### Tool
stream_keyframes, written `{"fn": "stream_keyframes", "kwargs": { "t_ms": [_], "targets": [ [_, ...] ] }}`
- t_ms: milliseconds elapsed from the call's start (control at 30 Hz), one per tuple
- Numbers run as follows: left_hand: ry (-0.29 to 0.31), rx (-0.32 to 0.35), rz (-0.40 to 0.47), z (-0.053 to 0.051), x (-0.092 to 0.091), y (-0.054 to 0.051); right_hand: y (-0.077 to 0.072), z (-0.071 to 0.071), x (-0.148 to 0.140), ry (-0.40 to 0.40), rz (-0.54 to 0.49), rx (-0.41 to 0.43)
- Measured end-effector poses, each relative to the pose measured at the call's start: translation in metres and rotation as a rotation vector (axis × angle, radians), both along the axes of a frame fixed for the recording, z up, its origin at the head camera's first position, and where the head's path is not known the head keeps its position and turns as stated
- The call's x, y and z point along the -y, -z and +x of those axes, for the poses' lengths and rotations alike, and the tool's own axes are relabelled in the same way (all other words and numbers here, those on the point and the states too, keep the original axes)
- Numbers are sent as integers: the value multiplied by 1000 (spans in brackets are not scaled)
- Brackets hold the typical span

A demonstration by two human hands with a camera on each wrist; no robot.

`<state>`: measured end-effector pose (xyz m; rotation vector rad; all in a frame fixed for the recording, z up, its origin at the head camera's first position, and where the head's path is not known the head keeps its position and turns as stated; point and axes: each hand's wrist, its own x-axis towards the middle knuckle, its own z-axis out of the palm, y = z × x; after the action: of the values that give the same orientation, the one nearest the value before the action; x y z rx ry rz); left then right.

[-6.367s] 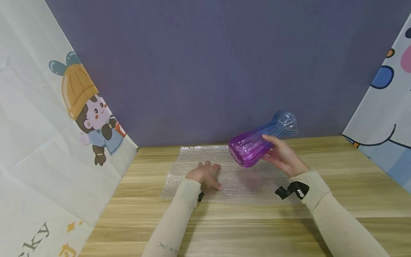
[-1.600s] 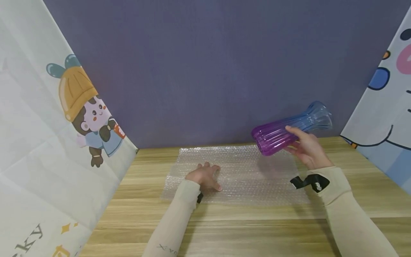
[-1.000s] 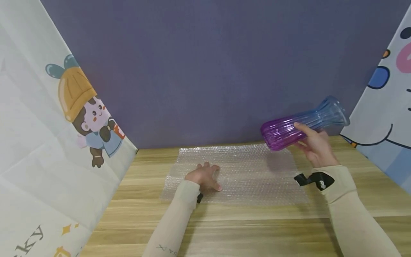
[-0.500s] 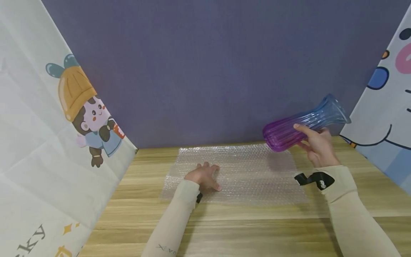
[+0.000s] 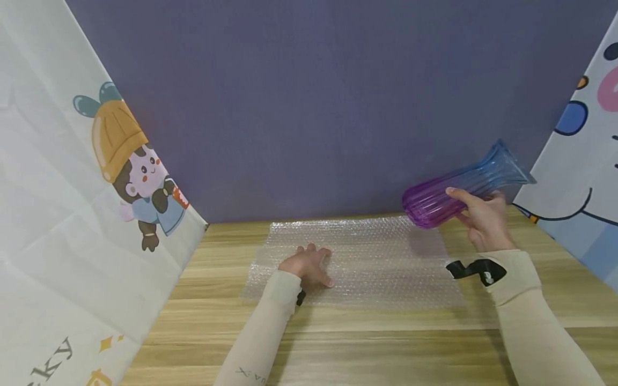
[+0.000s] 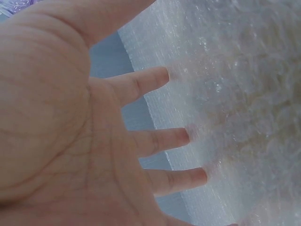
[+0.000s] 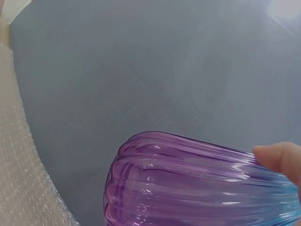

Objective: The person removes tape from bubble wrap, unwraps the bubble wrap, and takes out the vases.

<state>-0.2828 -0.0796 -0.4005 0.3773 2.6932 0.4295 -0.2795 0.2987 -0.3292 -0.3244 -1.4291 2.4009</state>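
Note:
A ribbed glass vase (image 5: 463, 185), purple at its base and blue toward its flared mouth, is held in the air by my right hand (image 5: 485, 220). It lies tilted, base to the left and mouth up to the right. In the right wrist view my thumb (image 7: 280, 157) presses on the side of the vase (image 7: 197, 183). A sheet of bubble wrap (image 5: 372, 262) is spread flat on the table. My left hand (image 5: 306, 265) rests on its left part with fingers spread; the left wrist view shows the fingertips touching the bubble wrap (image 6: 249, 108).
The wooden table (image 5: 338, 348) runs back to a dark blue-grey panel (image 5: 314, 107). A white sheet with a printed cartoon child (image 5: 149, 171) hangs at left, and another printed sheet (image 5: 565, 177) stands at right.
My right hand has carried the vase from above the bubble wrap toward the right and slightly up. In the last second it moves only a little and turns. My left hand stays in place.

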Motion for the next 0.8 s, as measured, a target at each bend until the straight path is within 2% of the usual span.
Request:
{"fn": "stream_keyframes", "kwargs": {
  "t_ms": [200,367,800],
  "targets": [
    [-8,10,5,0,-1,0,0,-2,-3,38,14,7],
    [2,5,0,0,-1,0,1,-1,-5,43,-15,-14],
    [1,-3,-4,-1,-1,1,3,-2,-8,156,48,-136]
  ]
}}
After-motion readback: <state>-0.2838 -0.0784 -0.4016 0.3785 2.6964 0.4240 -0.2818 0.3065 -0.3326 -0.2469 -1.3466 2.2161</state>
